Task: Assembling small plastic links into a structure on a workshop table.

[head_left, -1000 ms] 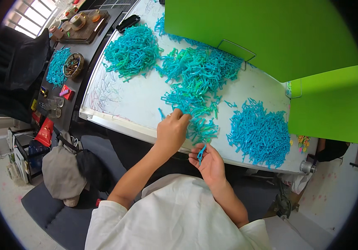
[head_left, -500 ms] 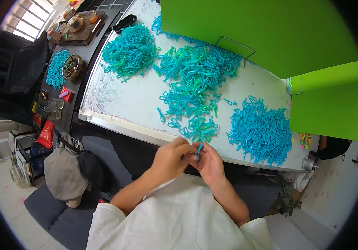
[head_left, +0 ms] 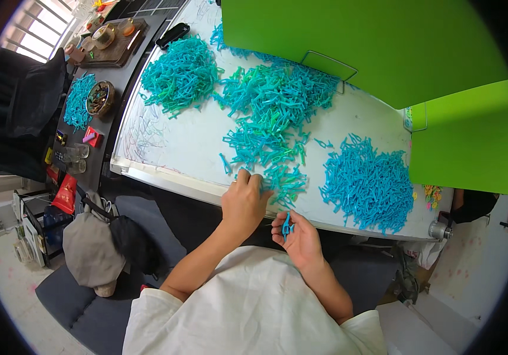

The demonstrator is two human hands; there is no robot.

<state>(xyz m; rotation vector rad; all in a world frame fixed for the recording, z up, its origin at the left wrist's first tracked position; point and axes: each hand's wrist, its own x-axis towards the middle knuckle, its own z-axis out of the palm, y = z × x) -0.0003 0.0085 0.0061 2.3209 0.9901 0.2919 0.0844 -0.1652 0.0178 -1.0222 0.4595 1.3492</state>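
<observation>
- Left hand (head_left: pixel 243 198), curled at the small teal pile (head_left: pixel 288 184) by the surface's (head_left: pixel 189 145) near edge; its grip we cannot tell;
- Right hand (head_left: pixel 302 241), cupped around blue pieces (head_left: pixel 286 228);
- We judge this step picking; the next move calls for a fine pinch.

blue forked plastic (head_left: pixel 286 227) lies in the right hand (head_left: pixel 302 241), teal-green pieces (head_left: pixel 289 183) loosely heaped nearby.

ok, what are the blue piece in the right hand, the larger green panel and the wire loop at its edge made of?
Blue piece in the right hand: probably moulded plastic, smooth; slim, solid-coloured prongs.
Green panel: coated board or plastic sheet, can't tell which; flat, even colour.
Wire loop: likely metal, smooth; thin, grey, cleanly bent.
</observation>
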